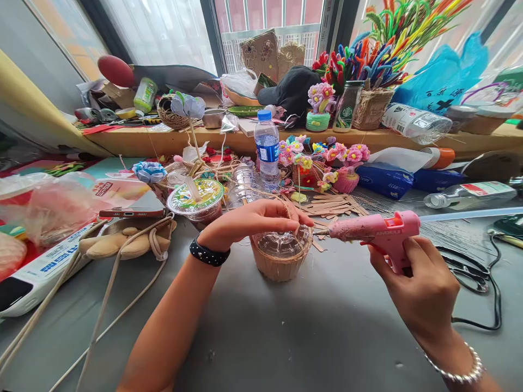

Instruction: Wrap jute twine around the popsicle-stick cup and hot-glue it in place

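My right hand (420,288) is wrapped round the handle of a pink glue gun (371,227), a long clear glue stick (469,215) running out of its back. The gun's nozzle points left and reaches the rim of a small round container (281,267) with brown ribbed sides and a clear plastic top. Over that container, my left hand (265,215) has its fingers bent together on a thin brown twine (289,208). Those fingers partly hide the container's far rim.
Behind the container stand a water bottle (267,152) and a lidded drink cup (196,198). Flat wooden sticks (337,205) lie beyond it. Scissors (468,272) and a black cable (497,294) lie at right. A phone (134,213) and pale cords (110,283) are at left.
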Demonstrator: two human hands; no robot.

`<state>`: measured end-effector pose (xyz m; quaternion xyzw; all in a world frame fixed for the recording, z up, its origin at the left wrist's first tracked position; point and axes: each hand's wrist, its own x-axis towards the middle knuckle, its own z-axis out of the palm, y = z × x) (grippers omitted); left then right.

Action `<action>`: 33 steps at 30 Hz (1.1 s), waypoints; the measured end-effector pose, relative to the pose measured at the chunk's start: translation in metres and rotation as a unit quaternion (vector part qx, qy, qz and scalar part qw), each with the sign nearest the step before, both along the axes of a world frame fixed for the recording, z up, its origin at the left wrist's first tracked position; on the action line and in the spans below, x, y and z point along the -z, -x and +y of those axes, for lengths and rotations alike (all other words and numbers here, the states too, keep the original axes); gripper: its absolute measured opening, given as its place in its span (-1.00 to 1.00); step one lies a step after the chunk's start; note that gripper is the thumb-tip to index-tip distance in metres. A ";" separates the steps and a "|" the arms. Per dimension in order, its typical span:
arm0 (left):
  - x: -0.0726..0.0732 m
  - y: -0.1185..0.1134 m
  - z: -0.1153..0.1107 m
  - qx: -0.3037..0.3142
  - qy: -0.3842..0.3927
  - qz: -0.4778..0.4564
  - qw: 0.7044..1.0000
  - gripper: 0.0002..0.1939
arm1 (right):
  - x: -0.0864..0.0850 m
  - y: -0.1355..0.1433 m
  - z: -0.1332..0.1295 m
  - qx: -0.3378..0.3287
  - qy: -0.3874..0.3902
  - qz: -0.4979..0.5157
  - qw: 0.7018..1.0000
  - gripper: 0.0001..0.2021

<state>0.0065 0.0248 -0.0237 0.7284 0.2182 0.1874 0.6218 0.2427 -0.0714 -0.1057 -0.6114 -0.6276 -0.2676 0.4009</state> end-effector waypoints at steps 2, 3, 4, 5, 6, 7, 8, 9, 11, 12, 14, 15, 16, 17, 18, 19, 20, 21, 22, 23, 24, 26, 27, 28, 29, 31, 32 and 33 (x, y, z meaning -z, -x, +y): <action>0.000 0.000 0.000 0.004 -0.007 0.001 1.000 -0.87 | 0.000 0.000 0.000 0.002 -0.001 0.001 1.000 -0.82; 0.000 0.000 0.000 0.005 -0.012 0.001 1.000 -0.87 | 0.000 0.000 0.000 0.000 -0.001 -0.001 1.000 -0.82; 0.000 0.000 0.000 0.007 -0.016 0.002 1.000 -0.87 | 0.000 0.000 0.001 -0.001 0.002 0.000 1.000 -0.81; -0.001 0.000 0.000 0.009 -0.018 0.002 1.000 -0.87 | 0.000 0.000 0.001 -0.002 0.004 0.002 1.000 -0.81; -0.001 0.000 0.000 0.010 -0.018 0.002 1.000 -0.87 | 0.000 0.000 0.001 -0.002 0.006 0.004 1.000 -0.82; -0.001 0.000 0.000 0.011 -0.016 0.002 1.000 -0.87 | 0.000 0.001 0.001 -0.003 0.006 0.009 1.000 -0.82; -0.001 0.000 0.000 0.011 -0.014 0.001 1.000 -0.88 | 0.000 0.001 0.002 -0.003 0.007 0.013 1.000 -0.82; -0.001 0.001 0.000 0.011 -0.012 0.001 1.000 -0.88 | 0.000 0.001 0.002 -0.003 0.009 0.016 1.000 -0.82; 0.000 0.001 0.000 0.011 -0.011 0.000 1.000 -0.88 | 0.000 0.002 0.003 -0.004 0.009 0.016 1.000 -0.82; 0.000 0.001 0.000 0.011 -0.013 0.000 1.000 -0.88 | 0.000 0.002 0.003 -0.003 0.010 0.015 1.000 -0.82; 0.000 0.001 0.001 0.012 -0.017 -0.002 1.000 -0.88 | 0.000 0.002 0.003 0.000 0.008 0.014 1.000 -0.82; 0.000 0.001 0.001 0.012 -0.019 -0.001 1.000 -0.87 | 0.000 0.002 0.003 0.001 0.009 0.012 1.000 -0.83; 0.000 0.001 0.001 0.012 -0.020 0.000 1.000 -0.87 | 0.000 0.002 0.003 0.001 0.010 0.010 1.000 -0.83; -0.001 0.001 0.001 0.013 -0.020 0.001 1.000 -0.87 | 0.001 0.001 0.003 0.002 0.012 0.009 1.000 -0.84; -0.001 0.001 0.001 0.013 -0.019 0.003 1.000 -0.87 | 0.001 0.001 0.003 0.002 0.013 0.009 1.000 -0.84; -0.001 0.001 0.001 0.014 -0.018 0.006 1.000 -0.87 | 0.001 0.001 0.003 0.002 0.012 0.009 1.000 -0.84; -0.001 0.001 0.001 0.014 -0.017 0.006 1.000 -0.87 | 0.001 0.001 0.003 0.003 0.011 0.011 1.000 -0.85; -0.001 0.001 0.001 0.015 -0.016 0.006 1.000 -0.87 | 0.001 0.001 0.003 0.003 0.009 0.015 1.000 -0.84; -0.001 0.001 0.001 0.016 -0.015 0.007 1.000 -0.87 | 0.001 0.001 0.003 0.004 0.007 0.020 1.000 -0.84; -0.001 0.001 0.001 0.017 -0.014 0.007 1.000 -0.87 | 0.001 0.001 0.003 0.002 0.009 0.023 1.000 -0.84; -0.001 0.001 0.001 0.017 -0.014 0.008 1.000 -0.87 | 0.001 0.000 0.003 0.001 0.010 0.026 1.000 -0.84; 0.000 0.001 0.001 0.017 -0.012 0.011 1.000 -0.87 | 0.001 0.000 0.004 -0.001 0.012 0.029 0.999 -0.84; 0.000 0.001 0.001 0.017 -0.011 0.011 1.000 -0.87 | 0.001 0.000 0.005 -0.003 0.012 0.029 1.000 -0.84; 0.000 0.001 0.001 0.017 -0.010 0.009 1.000 -0.87 | 0.002 0.000 0.005 -0.005 0.011 0.028 1.000 -0.84; 0.000 0.001 0.001 0.016 -0.008 0.007 1.000 -0.88 | 0.002 0.000 0.006 -0.007 0.011 0.026 1.000 -0.84; 0.000 0.001 0.000 0.015 -0.006 0.005 1.000 -0.88 | 0.002 0.000 0.006 -0.010 0.011 0.021 1.000 -0.84; 0.000 0.001 0.000 0.014 -0.006 0.005 1.000 -0.88 | 0.002 0.001 0.006 -0.011 0.011 0.019 1.000 -0.84; 0.000 0.001 0.000 0.014 -0.005 0.005 1.000 -0.88 | 0.002 0.001 0.006 -0.011 0.011 0.018 1.000 -0.84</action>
